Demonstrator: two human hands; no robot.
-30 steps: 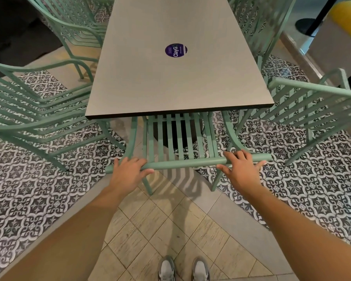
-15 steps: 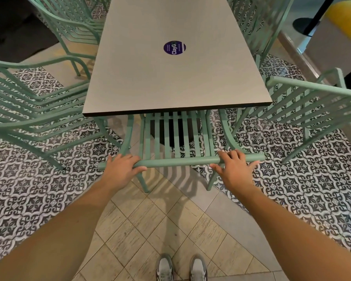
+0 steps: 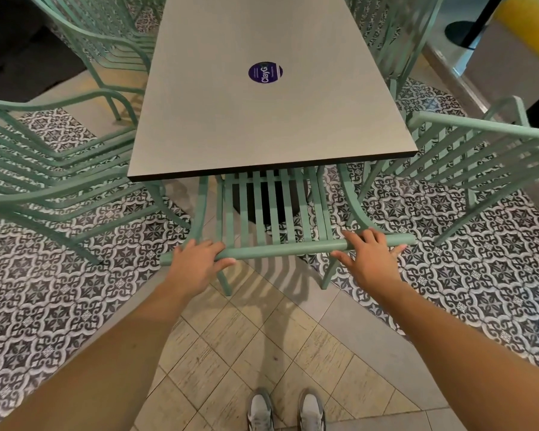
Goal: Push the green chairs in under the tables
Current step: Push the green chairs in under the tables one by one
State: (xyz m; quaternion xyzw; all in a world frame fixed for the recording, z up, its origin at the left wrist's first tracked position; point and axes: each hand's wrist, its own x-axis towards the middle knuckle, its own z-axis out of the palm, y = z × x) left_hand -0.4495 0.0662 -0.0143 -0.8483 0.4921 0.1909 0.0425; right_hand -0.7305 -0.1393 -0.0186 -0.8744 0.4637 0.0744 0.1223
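A green slatted chair point(image 3: 280, 209) stands at the near end of a grey table point(image 3: 262, 126), its seat partly under the tabletop. Its top rail point(image 3: 283, 251) runs across in front of me. My left hand point(image 3: 196, 265) grips the left part of the rail, fingers over it and thumb beneath. My right hand point(image 3: 369, 259) holds the right part, fingers curled over the far side and little finger stretched along the rail.
More green chairs stand round the table: one on the left point(image 3: 44, 181), one on the right point(image 3: 479, 157) and others at the far corners point(image 3: 106, 42). A dark pedestal point(image 3: 268, 200) carries the table. My shoes point(image 3: 287, 409) are on beige tiles.
Both hands stay on the top rail. The chair has edged slightly towards the table with them.
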